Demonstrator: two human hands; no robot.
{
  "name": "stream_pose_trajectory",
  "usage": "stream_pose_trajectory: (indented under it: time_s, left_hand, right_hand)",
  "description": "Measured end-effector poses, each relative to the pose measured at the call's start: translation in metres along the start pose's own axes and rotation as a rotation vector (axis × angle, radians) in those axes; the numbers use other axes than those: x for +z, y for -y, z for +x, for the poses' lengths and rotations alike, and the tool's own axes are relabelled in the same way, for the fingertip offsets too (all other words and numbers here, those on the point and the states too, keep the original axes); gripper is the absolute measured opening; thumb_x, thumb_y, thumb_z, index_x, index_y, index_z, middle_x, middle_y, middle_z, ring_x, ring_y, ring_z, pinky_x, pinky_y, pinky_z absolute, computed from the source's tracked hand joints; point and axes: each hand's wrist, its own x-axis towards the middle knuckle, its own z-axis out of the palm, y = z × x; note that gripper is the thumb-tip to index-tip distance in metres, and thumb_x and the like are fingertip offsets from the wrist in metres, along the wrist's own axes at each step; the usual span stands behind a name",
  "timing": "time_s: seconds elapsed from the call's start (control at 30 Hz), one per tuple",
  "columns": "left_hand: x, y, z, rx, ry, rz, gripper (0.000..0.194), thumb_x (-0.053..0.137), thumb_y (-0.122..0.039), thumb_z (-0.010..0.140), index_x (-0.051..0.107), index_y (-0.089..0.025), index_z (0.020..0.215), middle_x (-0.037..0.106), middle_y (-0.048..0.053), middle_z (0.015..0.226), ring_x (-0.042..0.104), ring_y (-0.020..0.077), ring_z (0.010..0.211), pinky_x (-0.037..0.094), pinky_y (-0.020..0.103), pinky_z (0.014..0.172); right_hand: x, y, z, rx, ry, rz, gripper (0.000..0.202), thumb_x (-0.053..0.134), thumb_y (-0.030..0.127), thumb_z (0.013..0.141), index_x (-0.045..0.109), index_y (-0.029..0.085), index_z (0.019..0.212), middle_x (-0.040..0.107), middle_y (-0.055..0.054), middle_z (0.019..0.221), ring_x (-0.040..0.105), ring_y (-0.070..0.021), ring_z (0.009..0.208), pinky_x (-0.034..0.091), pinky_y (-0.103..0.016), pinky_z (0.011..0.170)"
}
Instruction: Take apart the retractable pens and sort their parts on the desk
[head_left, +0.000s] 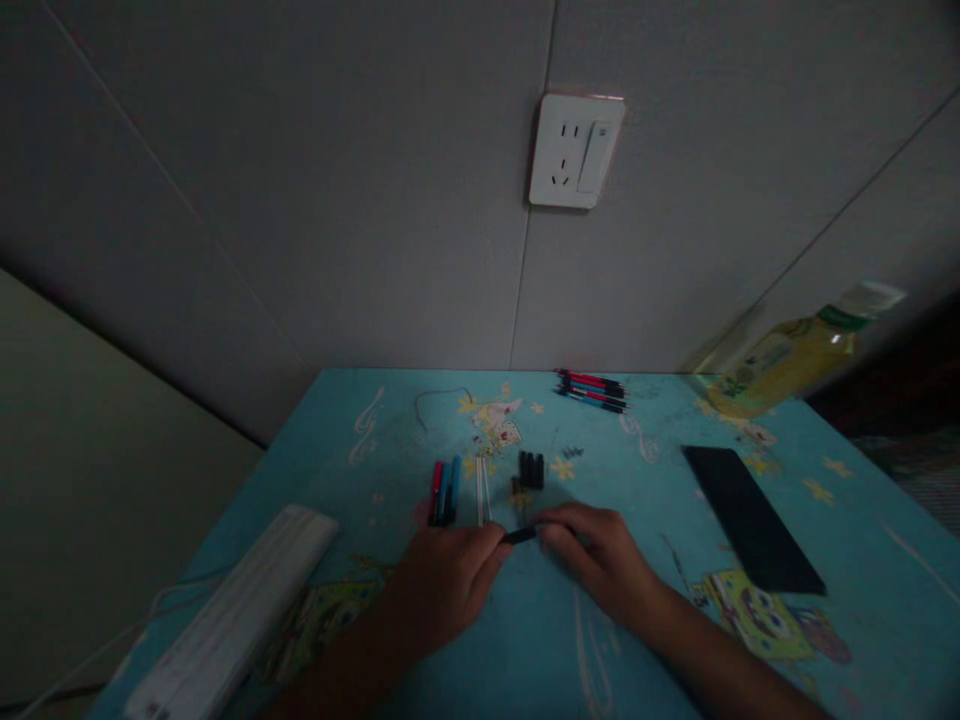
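Left hand (452, 568) and right hand (592, 545) hold seemingly one pen (520, 535), far table edge (390, 373) well apart.

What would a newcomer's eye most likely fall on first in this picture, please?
Probably the white socket plate, bright against the grey wall. Next, perhaps, the left hand and right hand, close together over the blue patterned tablecloth with a small black piece between their fingertips. The bottle of yellow liquid at the table's far right also stands out.
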Motion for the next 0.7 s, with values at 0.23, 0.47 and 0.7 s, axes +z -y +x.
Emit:
stream_pose_trajectory:
  time_s: [0.23,0.47,0.7]
  left_hand:
    - [-0.001,-0.001,0.001,-0.005,0.037,-0.006,0.026,0.035,-0.030,0.102,0.061,-0.022,0.103,0.070,0.000,0.074,0.069,0.0200,0.071,0.047,0.041,0.087]
    - [-0.003,-0.002,0.003,-0.087,-0.013,-0.026,0.027,0.035,-0.031,0.102,0.060,-0.022,0.096,0.069,-0.001,0.071,0.067,0.0192,0.067,0.045,0.041,0.087]
    - [-0.003,-0.001,0.003,-0.073,-0.007,0.022,0.027,0.034,-0.032,0.103,0.057,-0.023,0.092,0.067,-0.002,0.070,0.066,0.0188,0.066,0.043,0.041,0.085]
  right_hand:
    - [0.001,0.007,0.001,-0.089,0.042,-0.040,0.018,0.053,0.025,0.098,0.066,0.023,0.109,0.069,-0.003,0.093,0.063,-0.0164,0.086,0.050,-0.030,0.078]
    - [-0.025,-0.015,0.004,-0.131,-0.095,-0.183,0.024,0.044,0.024,0.102,0.061,0.022,0.118,0.068,-0.006,0.100,0.063,-0.0180,0.091,0.050,-0.031,0.081]
    - [-0.065,-0.065,0.016,0.144,-0.151,-0.911,0.030,0.042,0.032,0.102,0.066,0.018,0.093,0.068,-0.008,0.088,0.063,-0.0215,0.082,0.047,-0.032,0.078]
